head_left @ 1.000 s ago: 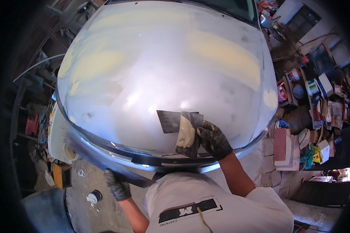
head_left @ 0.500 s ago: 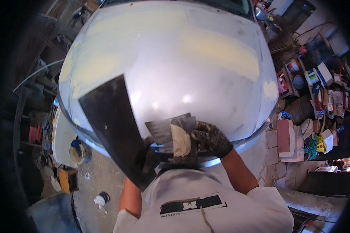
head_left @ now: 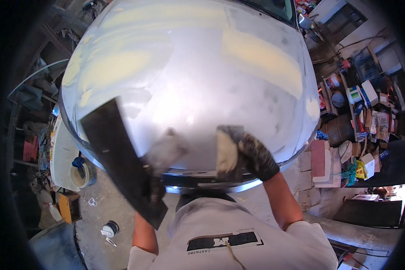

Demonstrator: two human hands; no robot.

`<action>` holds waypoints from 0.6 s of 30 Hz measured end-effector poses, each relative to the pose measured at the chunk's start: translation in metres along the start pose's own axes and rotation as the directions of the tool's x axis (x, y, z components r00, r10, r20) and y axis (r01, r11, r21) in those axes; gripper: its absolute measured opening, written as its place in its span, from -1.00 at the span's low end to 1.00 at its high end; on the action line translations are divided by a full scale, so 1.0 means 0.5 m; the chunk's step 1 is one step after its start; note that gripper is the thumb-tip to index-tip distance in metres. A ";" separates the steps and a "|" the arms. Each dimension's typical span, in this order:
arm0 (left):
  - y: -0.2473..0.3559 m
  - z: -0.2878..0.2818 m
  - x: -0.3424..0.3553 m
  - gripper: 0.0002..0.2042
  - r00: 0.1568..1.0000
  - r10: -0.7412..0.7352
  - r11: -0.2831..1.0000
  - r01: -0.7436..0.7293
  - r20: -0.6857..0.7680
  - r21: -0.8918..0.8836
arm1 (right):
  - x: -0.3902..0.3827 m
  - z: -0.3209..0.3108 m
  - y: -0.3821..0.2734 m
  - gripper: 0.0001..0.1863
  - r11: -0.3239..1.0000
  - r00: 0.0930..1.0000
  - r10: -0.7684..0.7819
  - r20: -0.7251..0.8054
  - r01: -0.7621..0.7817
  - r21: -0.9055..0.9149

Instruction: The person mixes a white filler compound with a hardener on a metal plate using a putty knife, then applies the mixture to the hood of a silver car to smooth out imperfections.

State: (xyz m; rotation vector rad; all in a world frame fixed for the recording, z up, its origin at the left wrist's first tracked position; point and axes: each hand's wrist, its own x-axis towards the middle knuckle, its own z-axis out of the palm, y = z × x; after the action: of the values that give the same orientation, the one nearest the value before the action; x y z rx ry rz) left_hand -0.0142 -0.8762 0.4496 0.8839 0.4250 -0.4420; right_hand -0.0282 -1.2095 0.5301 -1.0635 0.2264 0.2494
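My gloved left hand [head_left: 154, 191] is closed round a long dark flat board [head_left: 110, 139], partly behind it. A greyish blurred piece [head_left: 168, 148] sticks up beside the board at that hand; it looks like the smaller flat blade, but I cannot tell exactly. My gloved right hand [head_left: 258, 155] grips a flat spreader [head_left: 233, 131] with a thick lump of beige putty [head_left: 226, 155] on it, above the front edge of the silver car hood [head_left: 189, 81]. The hood carries pale yellow sanded patches [head_left: 261, 63].
Shelving and clutter [head_left: 364, 103] crowd the right side. At the left are a pale panel [head_left: 65, 148], a bucket [head_left: 83, 175] and a wooden box [head_left: 69, 207]. A white can [head_left: 109, 228] lies on the floor [head_left: 94, 243]; the windscreen [head_left: 270, 9] is at the top.
My left hand has raised the long board from low left to over the hood's front. The smaller blade has separated from the putty spreader in my right hand and moved left.
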 end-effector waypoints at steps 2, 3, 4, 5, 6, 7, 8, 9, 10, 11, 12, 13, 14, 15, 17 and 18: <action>0.034 -0.050 0.010 -0.73 0.875 0.265 0.961 -0.204 0.405 -0.186 | 0.029 -0.027 -0.059 -0.62 0.994 0.987 -0.024 -0.157 0.041 0.103; 0.076 -0.084 0.034 -0.60 0.597 0.326 0.945 -0.236 0.733 -0.228 | 0.053 -0.043 -0.094 -0.65 0.928 0.983 -0.182 -0.031 0.161 -0.336; 0.108 -0.115 0.046 -0.46 0.208 0.334 0.926 -0.257 0.919 -0.278 | 0.082 -0.060 -0.134 -0.66 0.995 0.993 -0.091 -0.074 0.087 -0.054; 0.097 -0.142 0.021 -0.45 0.345 0.442 0.890 -0.286 0.828 -0.356 | 0.113 -0.073 -0.168 -0.63 0.937 0.980 -0.184 -0.079 0.151 -0.317; 0.081 -0.167 -0.008 -0.44 0.431 0.534 0.844 -0.324 0.727 -0.428 | 0.144 -0.082 -0.206 -0.61 0.853 0.961 -0.260 -0.097 0.182 -0.490; 0.068 -0.187 -0.025 -0.44 0.485 0.588 0.809 -0.368 0.647 -0.459 | 0.174 -0.085 -0.245 -0.58 0.783 0.956 -0.283 -0.071 0.188 -0.593; 0.050 -0.200 -0.046 -0.43 0.463 0.625 0.780 -0.396 0.628 -0.485 | 0.211 -0.078 -0.286 -0.57 0.608 0.951 -0.302 0.060 0.240 -0.757; 0.034 -0.210 -0.060 -0.43 0.502 0.648 0.762 -0.433 0.574 -0.482 | 0.245 -0.061 -0.328 -0.56 0.540 0.955 -0.270 0.125 0.258 -0.801; 0.016 -0.213 -0.074 -0.43 0.504 0.658 0.753 -0.458 0.559 -0.473 | 0.287 -0.032 -0.356 -0.53 0.499 0.933 -0.261 0.249 0.351 -0.792; -0.003 -0.209 -0.087 -0.43 0.505 0.670 0.742 -0.484 0.544 -0.464 | 0.330 0.004 -0.383 -0.56 0.189 0.900 -0.290 0.325 0.386 -0.903; -0.023 -0.200 -0.097 -0.42 0.507 0.684 0.729 -0.511 0.525 -0.456 | 0.363 0.041 -0.402 -0.58 -0.150 0.867 -0.290 0.406 0.378 -0.913; -0.051 -0.185 -0.113 -0.42 0.508 0.698 0.714 -0.539 0.504 -0.446 | 0.384 0.069 -0.407 -0.62 -0.331 0.747 -0.246 0.618 0.535 -0.778; -0.080 -0.167 -0.128 -0.42 0.511 0.713 0.700 -0.568 0.480 -0.434 | 0.405 0.098 -0.405 -0.66 -0.488 0.659 -0.184 0.729 0.583 -0.650; -0.114 -0.147 -0.147 -0.42 0.515 0.729 0.683 -0.588 0.452 -0.432 | 0.426 0.124 -0.402 -0.68 -0.476 0.672 -0.067 0.738 0.629 -0.615; -0.197 -0.101 -0.184 -0.43 0.567 0.760 0.647 -0.620 0.317 -0.443 | 0.469 0.179 -0.383 -0.69 -0.417 0.663 0.162 0.731 0.717 -0.558; -0.239 -0.078 -0.199 -0.44 0.581 0.767 0.634 -0.618 0.273 -0.466 | 0.484 0.197 -0.364 -0.67 -0.492 0.654 0.213 0.726 0.714 -0.499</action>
State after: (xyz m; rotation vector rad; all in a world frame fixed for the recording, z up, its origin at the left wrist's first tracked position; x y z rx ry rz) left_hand -0.1670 -0.8920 0.4036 0.5298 -0.3103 0.1877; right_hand 0.2642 -1.1848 0.6544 -2.7920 -1.3931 0.0760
